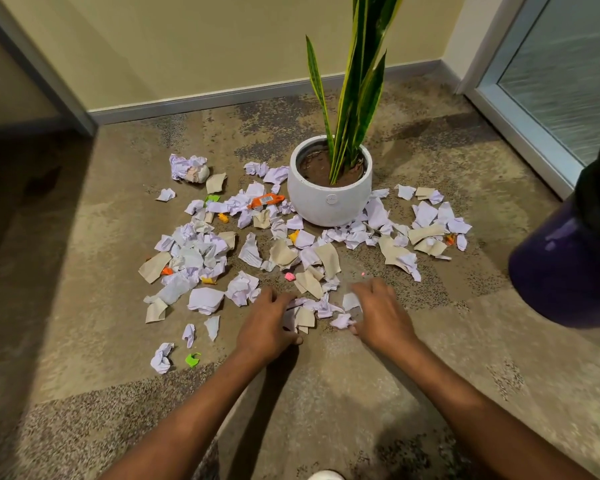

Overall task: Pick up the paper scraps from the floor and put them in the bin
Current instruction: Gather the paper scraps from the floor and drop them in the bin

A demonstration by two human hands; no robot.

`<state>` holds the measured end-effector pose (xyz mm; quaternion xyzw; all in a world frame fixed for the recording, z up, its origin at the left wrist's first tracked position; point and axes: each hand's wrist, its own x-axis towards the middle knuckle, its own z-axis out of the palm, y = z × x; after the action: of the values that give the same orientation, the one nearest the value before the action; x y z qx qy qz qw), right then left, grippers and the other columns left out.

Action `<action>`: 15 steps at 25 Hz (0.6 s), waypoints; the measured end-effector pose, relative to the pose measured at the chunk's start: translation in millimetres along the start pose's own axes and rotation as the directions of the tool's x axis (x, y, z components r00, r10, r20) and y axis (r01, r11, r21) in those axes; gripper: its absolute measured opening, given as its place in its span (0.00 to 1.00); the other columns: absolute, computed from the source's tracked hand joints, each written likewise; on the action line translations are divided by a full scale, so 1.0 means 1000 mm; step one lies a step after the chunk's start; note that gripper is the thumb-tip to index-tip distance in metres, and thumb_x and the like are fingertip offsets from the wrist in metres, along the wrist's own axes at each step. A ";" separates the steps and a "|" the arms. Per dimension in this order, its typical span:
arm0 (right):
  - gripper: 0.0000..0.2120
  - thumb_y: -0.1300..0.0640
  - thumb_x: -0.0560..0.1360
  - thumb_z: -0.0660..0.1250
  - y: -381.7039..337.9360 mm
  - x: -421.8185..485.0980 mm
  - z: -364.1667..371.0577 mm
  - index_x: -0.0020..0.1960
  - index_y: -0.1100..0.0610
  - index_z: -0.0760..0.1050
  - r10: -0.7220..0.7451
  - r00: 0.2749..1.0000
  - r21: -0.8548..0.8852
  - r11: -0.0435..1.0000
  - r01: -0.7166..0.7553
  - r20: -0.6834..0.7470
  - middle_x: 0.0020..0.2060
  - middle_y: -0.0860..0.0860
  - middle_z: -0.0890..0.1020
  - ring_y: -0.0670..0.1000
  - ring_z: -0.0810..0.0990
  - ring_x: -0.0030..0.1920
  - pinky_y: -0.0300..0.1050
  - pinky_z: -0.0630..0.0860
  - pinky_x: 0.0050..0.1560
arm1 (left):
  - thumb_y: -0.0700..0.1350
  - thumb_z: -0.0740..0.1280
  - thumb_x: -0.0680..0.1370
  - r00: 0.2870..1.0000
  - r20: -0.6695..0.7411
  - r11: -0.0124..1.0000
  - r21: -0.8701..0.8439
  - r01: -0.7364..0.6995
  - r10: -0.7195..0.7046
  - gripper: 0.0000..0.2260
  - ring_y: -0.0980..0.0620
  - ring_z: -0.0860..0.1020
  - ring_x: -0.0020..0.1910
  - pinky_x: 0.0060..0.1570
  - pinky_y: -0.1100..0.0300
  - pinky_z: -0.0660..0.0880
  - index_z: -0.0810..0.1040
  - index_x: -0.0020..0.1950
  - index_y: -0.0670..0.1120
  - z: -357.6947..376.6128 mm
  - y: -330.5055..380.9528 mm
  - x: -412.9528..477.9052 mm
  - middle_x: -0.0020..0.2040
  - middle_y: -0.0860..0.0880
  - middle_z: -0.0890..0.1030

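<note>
A person is crouching over a mottled brown carpeted floor (84,306) littered with torn and crumpled white, lavender and tan paper scraps (194,251). At far left, the thickest heap is lying untouched, with a small bright green scrap (192,359) just beside its near edge. Next, the left hand (267,323) is resting on the carpet, fingers loosely bent and apart, cupping one side of a small cluster of scraps (309,315). Behind the cluster, a round white ceramic pot holding a tall green snake plant (329,199) is standing among the litter. The right hand (381,317) is mirroring the left, fingers spread, thumb touching a lavender piece; neither hand is clamping anything yet. More scraps are lying right of the pot. At far right, a dark purple bin with a black liner (568,271) is waiting, its inside hidden. The job looks barely started: nearly all the paper is lying on the floor.
</note>
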<state>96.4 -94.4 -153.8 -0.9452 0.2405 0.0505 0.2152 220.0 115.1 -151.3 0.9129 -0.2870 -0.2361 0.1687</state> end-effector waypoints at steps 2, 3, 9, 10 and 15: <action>0.28 0.61 0.74 0.77 0.005 0.001 0.000 0.72 0.55 0.75 -0.022 1.000 -0.081 0.996 0.021 -0.007 0.64 0.54 0.74 0.55 0.73 0.64 0.46 0.73 0.51 | 0.47 0.82 0.73 1.000 0.006 1.000 -0.026 -0.010 0.010 0.36 0.48 0.76 0.61 0.58 0.56 0.78 0.72 0.78 0.54 0.001 0.003 0.000 0.66 0.49 0.71; 0.24 0.65 0.74 0.75 0.005 0.001 0.001 0.70 0.56 0.77 -0.048 0.999 -0.110 0.993 0.046 -0.020 0.62 0.54 0.76 0.55 0.75 0.63 0.45 0.72 0.49 | 0.44 0.79 0.76 1.000 0.000 0.999 -0.047 -0.022 0.022 0.33 0.50 0.77 0.60 0.56 0.60 0.77 0.72 0.78 0.53 0.001 0.007 0.001 0.66 0.49 0.71; 0.24 0.78 0.73 0.65 -0.021 0.000 0.011 0.59 0.56 0.84 -0.177 0.984 -0.054 0.983 0.176 -0.008 0.53 0.51 0.82 0.52 0.80 0.56 0.50 0.82 0.51 | 0.43 0.77 0.78 0.999 -0.009 0.990 -0.136 -0.044 0.043 0.29 0.54 0.72 0.61 0.59 0.62 0.70 0.74 0.78 0.52 0.004 0.028 0.002 0.64 0.51 0.74; 0.22 0.76 0.74 0.65 -0.019 0.002 0.009 0.57 0.55 0.85 -0.174 0.985 0.018 0.985 0.174 0.010 0.52 0.50 0.82 0.52 0.81 0.54 0.52 0.83 0.51 | 0.43 0.77 0.77 0.999 -0.006 0.990 -0.130 -0.052 0.052 0.30 0.53 0.72 0.62 0.59 0.62 0.70 0.74 0.78 0.52 0.004 0.027 0.001 0.64 0.52 0.74; 0.33 0.52 0.69 0.84 0.014 -0.007 -0.003 0.71 0.46 0.76 0.018 0.959 0.394 0.910 -0.133 0.283 0.63 0.43 0.76 0.45 0.79 0.61 0.54 0.81 0.65 | 0.47 0.81 0.73 0.994 0.086 0.996 -0.058 -0.065 0.070 0.38 0.51 0.72 0.63 0.63 0.54 0.76 0.69 0.80 0.55 0.003 0.017 -0.002 0.64 0.51 0.71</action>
<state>83.2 -103.9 -155.5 -0.8529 0.2505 0.1374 0.4369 209.0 102.6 -146.0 0.8864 -0.3184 -0.2780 0.1888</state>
